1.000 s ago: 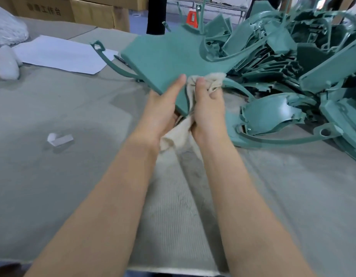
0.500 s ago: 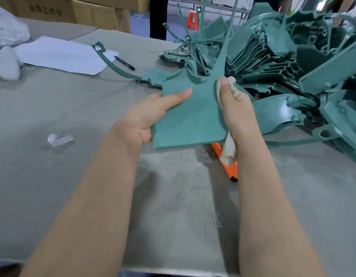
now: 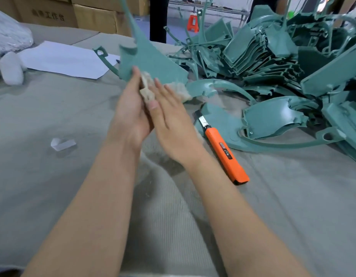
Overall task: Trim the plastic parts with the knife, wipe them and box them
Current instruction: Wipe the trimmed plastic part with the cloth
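My left hand [image 3: 131, 116] grips the lower edge of a flat teal plastic part [image 3: 151, 56], held up on end above the table with a thin prong pointing upward. My right hand [image 3: 171, 118] holds a beige cloth [image 3: 147, 90] against the part's lower edge, and the cloth bunches out beyond its fingertips. An orange utility knife [image 3: 225, 154] lies on the grey table cover [image 3: 53, 186] just right of my right wrist, blade out and pointing away from me. A big pile of teal parts [image 3: 273, 66] fills the right side.
A white sheet of paper [image 3: 63, 58] lies at the back left, beside a white bag [image 3: 7, 35]. A small white scrap [image 3: 62, 143] sits left of my left arm. Cardboard boxes [image 3: 47, 15] line the far edge. A person's dark legs [image 3: 158, 19] stand beyond the table.
The part has swung from lying flat in front of me to standing up and further left. My right hand slid with the cloth from its right edge to its lower edge. The knife now shows fully.
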